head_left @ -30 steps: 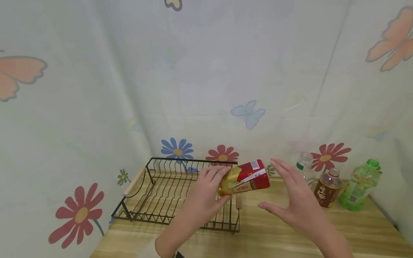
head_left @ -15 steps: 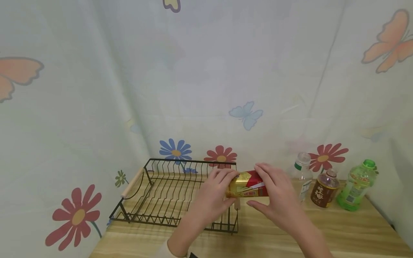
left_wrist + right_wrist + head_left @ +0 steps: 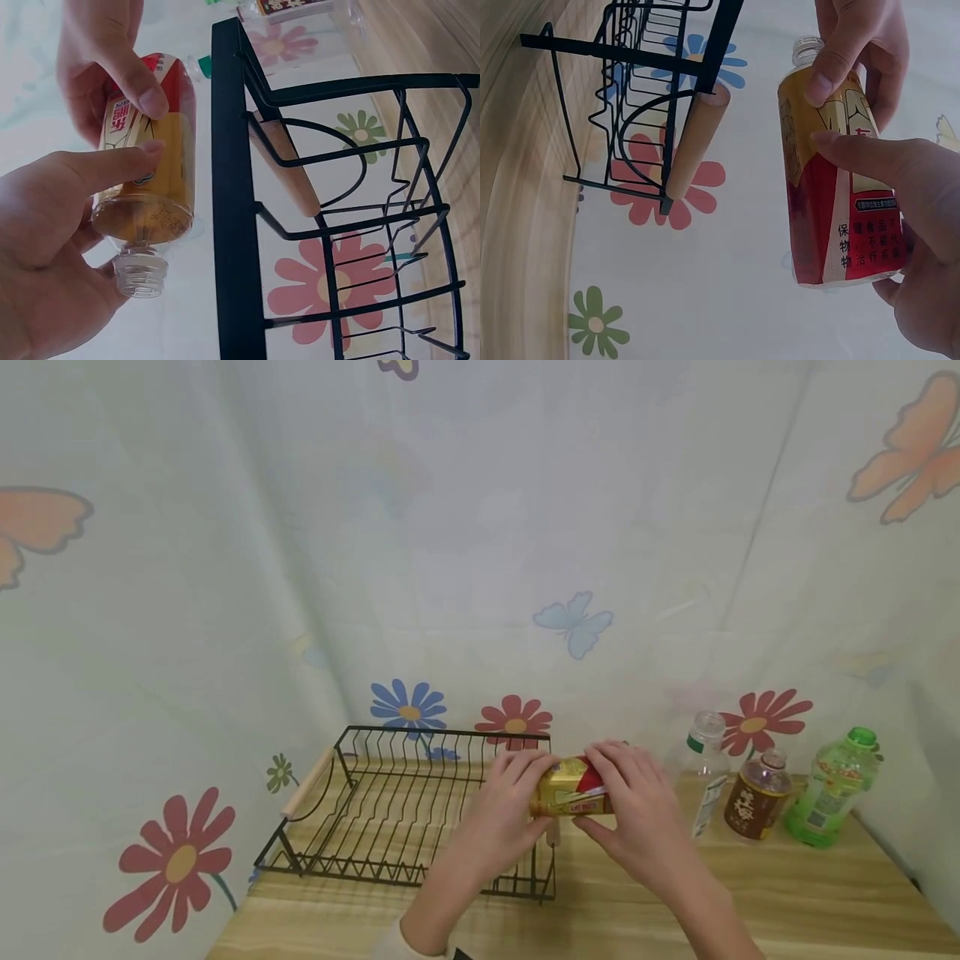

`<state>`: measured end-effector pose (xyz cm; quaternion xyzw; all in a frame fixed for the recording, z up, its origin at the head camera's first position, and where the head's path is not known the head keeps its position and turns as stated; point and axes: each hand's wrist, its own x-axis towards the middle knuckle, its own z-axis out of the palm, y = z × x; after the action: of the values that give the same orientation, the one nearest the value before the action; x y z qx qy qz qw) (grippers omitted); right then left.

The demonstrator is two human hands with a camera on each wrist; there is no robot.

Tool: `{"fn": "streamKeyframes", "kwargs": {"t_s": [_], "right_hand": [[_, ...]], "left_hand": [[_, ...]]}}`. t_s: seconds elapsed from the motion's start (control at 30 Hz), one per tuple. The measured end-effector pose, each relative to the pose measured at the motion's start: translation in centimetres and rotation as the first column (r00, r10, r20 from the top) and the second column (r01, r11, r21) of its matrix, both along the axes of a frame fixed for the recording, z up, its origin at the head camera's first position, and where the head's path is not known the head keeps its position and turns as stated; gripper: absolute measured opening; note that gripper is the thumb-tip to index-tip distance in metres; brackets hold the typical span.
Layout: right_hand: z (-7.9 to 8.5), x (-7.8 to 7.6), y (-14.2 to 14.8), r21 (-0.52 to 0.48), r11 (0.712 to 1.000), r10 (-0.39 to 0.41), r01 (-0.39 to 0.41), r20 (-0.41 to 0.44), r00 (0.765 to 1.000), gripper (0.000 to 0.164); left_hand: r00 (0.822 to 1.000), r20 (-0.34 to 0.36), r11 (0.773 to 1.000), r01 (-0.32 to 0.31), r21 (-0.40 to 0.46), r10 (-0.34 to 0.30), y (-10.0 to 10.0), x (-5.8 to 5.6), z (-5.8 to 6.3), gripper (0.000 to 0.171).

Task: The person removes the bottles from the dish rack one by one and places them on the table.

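A plastic bottle with a gold and red label (image 3: 573, 789) is held sideways in the air by both hands, near the right end of the rack. My left hand (image 3: 502, 810) grips its neck end, and my right hand (image 3: 633, 806) grips the base end. In the left wrist view, the bare threaded mouth of the bottle (image 3: 142, 274) shows without a cap beside the left palm. The right wrist view shows the red lower part of the bottle (image 3: 817, 225) against the right hand, thumb along the label.
A black wire dish rack (image 3: 405, 810) with wooden handles stands at the left on the wooden table (image 3: 622, 910). To the right stand a clear bottle (image 3: 697, 768), a brown-labelled bottle (image 3: 757, 797) and a green bottle (image 3: 832, 789). A flower-printed curtain (image 3: 465, 527) hangs behind.
My right hand has moved left from beside the bottle and now grips its base end. The bottle, tilted before, now lies closer to level and a little further right.
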<state>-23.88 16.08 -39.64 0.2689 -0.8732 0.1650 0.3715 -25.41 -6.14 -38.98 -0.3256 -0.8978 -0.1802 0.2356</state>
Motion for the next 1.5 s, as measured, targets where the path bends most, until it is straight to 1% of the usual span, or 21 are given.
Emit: {"fn": "streamKeyframes", "kwargs": {"t_s": [0.23, 0.37, 0.5, 0.63, 0.7, 0.8, 0.87, 1.0, 1.1, 1.17, 1.27, 1.37, 1.43, 1.47, 1.5], "right_hand": [[-0.5, -0.3, -0.1, 0.02, 1.0, 0.012, -0.012, 0.002, 1.0, 0.096], [-0.5, -0.6, 0.1, 0.012, 1.0, 0.016, -0.016, -0.011, 1.0, 0.095], [-0.4, -1.1, 0.5, -0.004, 1.0, 0.023, -0.024, -0.032, 0.999, 0.094], [-0.3, -1.5, 1.2, -0.027, 1.0, 0.016, -0.016, -0.023, 1.0, 0.093], [-0.2, -1.6, 1.6, -0.042, 0.999, 0.013, -0.013, -0.008, 1.0, 0.093], [-0.1, -1.8, 2.1, -0.068, 0.998, 0.013, -0.012, 0.013, 1.0, 0.094], [-0.1, -2.0, 2.3, -0.088, 0.996, 0.018, -0.016, 0.022, 1.0, 0.095], [-0.3, -2.3, 2.8, -0.132, 0.991, 0.029, -0.023, 0.047, 0.998, 0.096], [-0.5, -2.7, 3.0, -0.168, 0.985, 0.047, -0.032, 0.081, 0.996, 0.092], [-0.8, -2.9, 3.0, -0.196, 0.98, 0.065, -0.04, 0.121, 0.991, 0.088], [-1.3, -3.3, 3.2, -0.242, 0.969, 0.093, -0.045, 0.189, 0.978, 0.083], [-2.0, -3.8, 3.3, -0.288, 0.956, 0.131, -0.056, 0.248, 0.96, 0.079], [-2.6, -4.2, 3.4, -0.332, 0.94, 0.18, -0.081, 0.281, 0.943, 0.078], [-3.0, -4.5, 3.5, -0.361, 0.928, 0.208, -0.09, 0.302, 0.93, 0.077], [-3.3, -4.7, 3.5, -0.388, 0.917, 0.229, -0.093, 0.322, 0.918, 0.077]], "left_hand": [[1.0, 0.014, 1.0, -0.003, -0.001, 0.003, -0.1, -0.1, -0.5, 0.076], [0.999, -0.029, 1.0, -0.016, -0.017, 0.015, -0.2, 0.0, -0.4, 0.078], [0.995, -0.086, 0.999, -0.044, -0.019, 0.042, -0.7, -0.1, -0.1, 0.089], [0.994, -0.084, 0.998, -0.063, -0.006, 0.063, -1.7, -0.2, 0.0, 0.103], [0.997, -0.052, 0.998, -0.061, 0.012, 0.061, -2.3, -0.3, 0.1, 0.107], [0.997, 0.034, 0.997, -0.067, 0.045, 0.065, -3.1, -0.2, 0.1, 0.109], [0.992, 0.098, 0.995, -0.08, 0.061, 0.074, -3.7, -0.2, 0.1, 0.109], [0.976, 0.203, 0.993, -0.095, 0.072, 0.078, -4.8, -0.2, -0.4, 0.108], [0.959, 0.278, 0.993, -0.088, 0.079, 0.063, -5.6, -0.1, -1.0, 0.109], [0.945, 0.324, 0.993, -0.086, 0.081, 0.055, -6.2, 0.1, -1.5, 0.109], [0.926, 0.373, 0.995, -0.076, 0.061, 0.047, -7.2, 0.4, -2.2, 0.106], [0.913, 0.407, 0.999, -0.045, 0.022, 0.033, -8.2, 0.5, -2.8, 0.102], [0.902, 0.431, 1.0, -0.017, 0.002, 0.014, -8.9, 0.5, -3.2, 0.099], [0.896, 0.443, 1.0, 0.002, -0.003, 0.0, -9.3, 0.5, -3.3, 0.096], [0.886, 0.463, 1.0, 0.015, -0.004, -0.012, -9.6, 0.6, -3.5, 0.094]]}}
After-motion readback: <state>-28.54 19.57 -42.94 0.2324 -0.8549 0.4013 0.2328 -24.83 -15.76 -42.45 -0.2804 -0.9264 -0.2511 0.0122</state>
